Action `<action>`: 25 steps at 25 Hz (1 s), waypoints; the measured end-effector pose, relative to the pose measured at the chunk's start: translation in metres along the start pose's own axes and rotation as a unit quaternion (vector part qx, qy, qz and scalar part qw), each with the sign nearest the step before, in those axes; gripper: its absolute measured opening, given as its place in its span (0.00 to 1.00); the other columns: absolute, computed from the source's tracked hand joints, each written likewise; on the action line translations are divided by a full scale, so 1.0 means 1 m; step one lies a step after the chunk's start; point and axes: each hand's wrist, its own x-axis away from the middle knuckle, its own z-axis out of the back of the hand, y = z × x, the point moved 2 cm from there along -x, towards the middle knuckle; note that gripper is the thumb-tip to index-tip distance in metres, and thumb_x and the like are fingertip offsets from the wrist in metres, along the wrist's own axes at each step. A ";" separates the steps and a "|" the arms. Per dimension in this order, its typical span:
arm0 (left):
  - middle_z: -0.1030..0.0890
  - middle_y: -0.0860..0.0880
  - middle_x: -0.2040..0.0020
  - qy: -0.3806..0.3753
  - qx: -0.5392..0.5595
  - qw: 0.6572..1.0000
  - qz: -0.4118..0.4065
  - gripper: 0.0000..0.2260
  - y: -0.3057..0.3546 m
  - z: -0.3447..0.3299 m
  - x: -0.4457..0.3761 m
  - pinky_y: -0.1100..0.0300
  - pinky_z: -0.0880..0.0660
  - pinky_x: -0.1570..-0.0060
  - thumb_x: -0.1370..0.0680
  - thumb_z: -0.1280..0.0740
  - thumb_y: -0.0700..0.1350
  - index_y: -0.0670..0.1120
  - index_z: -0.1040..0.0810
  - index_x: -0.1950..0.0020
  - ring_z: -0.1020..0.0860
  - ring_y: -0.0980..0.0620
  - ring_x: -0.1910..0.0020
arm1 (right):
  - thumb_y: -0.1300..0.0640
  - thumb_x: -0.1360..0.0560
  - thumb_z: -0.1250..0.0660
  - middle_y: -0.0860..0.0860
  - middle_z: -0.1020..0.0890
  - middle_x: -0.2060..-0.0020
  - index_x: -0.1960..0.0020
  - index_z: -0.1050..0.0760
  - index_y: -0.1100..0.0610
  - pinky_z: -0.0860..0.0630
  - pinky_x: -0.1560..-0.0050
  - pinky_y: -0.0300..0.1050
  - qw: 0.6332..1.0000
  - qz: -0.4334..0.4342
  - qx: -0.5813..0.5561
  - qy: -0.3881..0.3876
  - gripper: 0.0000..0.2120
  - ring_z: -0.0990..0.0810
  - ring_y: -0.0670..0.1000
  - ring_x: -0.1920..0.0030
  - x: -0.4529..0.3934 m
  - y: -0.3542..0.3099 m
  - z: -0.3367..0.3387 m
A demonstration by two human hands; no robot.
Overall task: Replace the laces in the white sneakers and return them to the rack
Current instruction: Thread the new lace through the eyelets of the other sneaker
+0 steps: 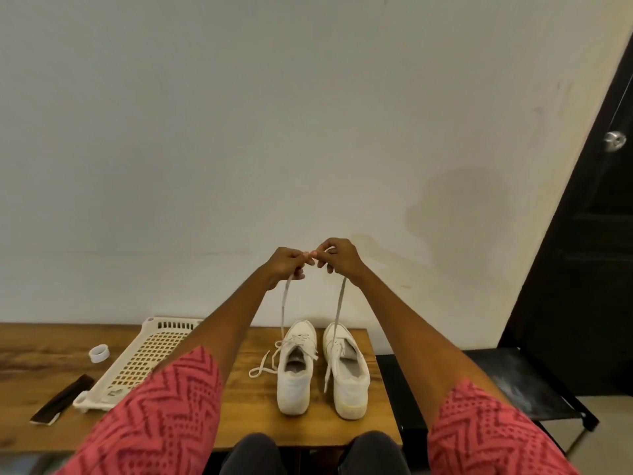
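— While both ends of it are held up above the surface, where does the flat white shoelace (339,303) sit?

— Item one: it rises in two strands from the right white leather sneaker (346,366), which stands heel toward the viewer near the right end of the brown wooden surface (246,402). One strand goes to each hand.

— And the grip of each?

— Left hand (286,265): fingers curled, clamped on the left strand. Right hand (337,257): fingers curled, clamped on the right strand. The two hands meet at the fingertips, raised in front of the pale wall (239,114).

— Second shoe?

— Left white leather sneaker (296,368), just beside its partner, laced; its loose lace ends (265,363) trail onto the wood to the left.

— Remaining entries?

— Cream perforated plastic rack panel (147,358), lying flat left of the shoes, partly under the left arm's pink zigzag sleeve (164,413). Small white tape roll (99,353) further left. Dark flat strip (63,399) near the front-left edge. Black metal stand (534,389) beside the right end. Black door with metal knob (615,141) at far right.
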 end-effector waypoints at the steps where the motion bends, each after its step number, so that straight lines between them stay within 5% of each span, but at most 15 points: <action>1: 0.24 0.42 0.61 0.036 0.006 0.999 0.000 0.12 -0.005 0.006 -0.002 0.67 0.23 0.66 0.20 0.39 0.43 0.36 0.21 0.48 0.27 0.52 0.67 | 0.54 0.25 0.31 0.51 0.21 0.70 0.53 0.22 0.65 0.32 0.75 0.31 1.000 -0.017 0.007 -0.025 0.12 0.28 0.42 0.78 0.003 0.006 0.004; 3: 0.22 0.38 0.54 0.136 0.010 0.991 0.009 0.11 -0.020 0.024 -0.005 0.65 0.23 0.67 0.20 0.39 0.41 0.37 0.20 0.51 0.23 0.46 0.61 | 0.54 0.24 0.33 0.52 0.21 0.70 0.50 0.20 0.67 0.34 0.75 0.32 0.996 -0.048 -0.002 -0.075 0.14 0.29 0.44 0.77 0.010 0.021 0.015; 6: 0.20 0.36 0.44 0.260 -0.067 0.962 0.044 0.13 -0.053 0.049 -0.006 0.52 0.26 0.46 0.19 0.40 0.41 0.35 0.18 0.49 0.23 0.38 0.44 | 0.56 0.24 0.33 0.53 0.22 0.70 0.49 0.19 0.68 0.35 0.74 0.33 0.993 -0.080 -0.016 -0.083 0.14 0.31 0.46 0.75 0.021 0.053 0.031; 10: 0.21 0.35 0.44 0.301 -0.133 0.939 0.099 0.13 -0.099 0.059 -0.009 0.50 0.28 0.43 0.19 0.40 0.41 0.34 0.19 0.48 0.24 0.36 0.43 | 0.58 0.25 0.32 0.53 0.21 0.68 0.50 0.19 0.67 0.33 0.74 0.34 0.993 -0.105 -0.011 -0.047 0.12 0.29 0.47 0.74 0.029 0.092 0.035; 13: 0.23 0.38 0.40 0.241 -0.277 0.918 0.146 0.13 -0.125 0.047 -0.013 0.48 0.32 0.38 0.22 0.37 0.40 0.38 0.25 0.39 0.26 0.38 0.39 | 0.65 0.23 0.37 0.56 0.20 0.62 0.47 0.21 0.67 0.31 0.72 0.34 0.994 -0.105 0.004 -0.036 0.09 0.26 0.48 0.70 0.025 0.105 0.022; 15: 0.23 0.39 0.39 0.170 -0.299 0.935 0.081 0.18 -0.128 0.023 -0.020 0.50 0.34 0.37 0.24 0.34 0.41 0.40 0.29 0.34 0.27 0.40 0.38 | 0.68 0.23 0.39 0.57 0.19 0.59 0.44 0.23 0.66 0.31 0.72 0.32 0.991 -0.102 0.004 -0.088 0.10 0.24 0.47 0.69 0.020 0.106 0.006; 19: 0.19 0.43 0.47 -0.012 -0.150 0.989 -0.017 0.14 -0.117 -0.047 -0.038 0.56 0.28 0.43 0.22 0.35 0.44 0.41 0.25 0.38 0.21 0.44 0.46 | 0.65 0.25 0.34 0.56 0.19 0.62 0.51 0.28 0.61 0.32 0.75 0.32 0.980 -0.121 -0.047 -0.154 0.04 0.25 0.44 0.74 0.012 0.110 -0.020; 21: 0.18 0.46 0.57 -0.073 -0.090 0.993 -0.013 0.07 -0.118 -0.075 -0.046 0.55 0.24 0.48 0.21 0.36 0.42 0.42 0.20 0.50 0.20 0.46 0.57 | 0.65 0.24 0.35 0.55 0.20 0.64 0.55 0.29 0.59 0.32 0.76 0.32 0.974 -0.141 -0.072 -0.162 0.04 0.26 0.43 0.76 0.010 0.121 -0.023; 23: 0.21 0.48 0.66 -0.082 -0.031 0.996 0.017 0.10 -0.125 -0.091 -0.055 0.60 0.22 0.61 0.21 0.37 0.39 0.42 0.21 0.60 0.23 0.50 0.65 | 0.66 0.22 0.39 0.56 0.21 0.64 0.54 0.27 0.60 0.31 0.74 0.33 0.962 -0.173 -0.110 -0.183 0.05 0.25 0.44 0.74 0.011 0.137 -0.016; 25: 0.25 0.47 0.66 -0.046 0.015 0.996 0.074 0.09 -0.134 -0.101 -0.062 0.68 0.23 0.71 0.20 0.40 0.38 0.40 0.23 0.57 0.26 0.52 0.67 | 0.68 0.20 0.45 0.55 0.20 0.62 0.51 0.25 0.61 0.26 0.70 0.34 0.939 -0.203 -0.181 -0.212 0.11 0.22 0.46 0.69 0.012 0.154 -0.002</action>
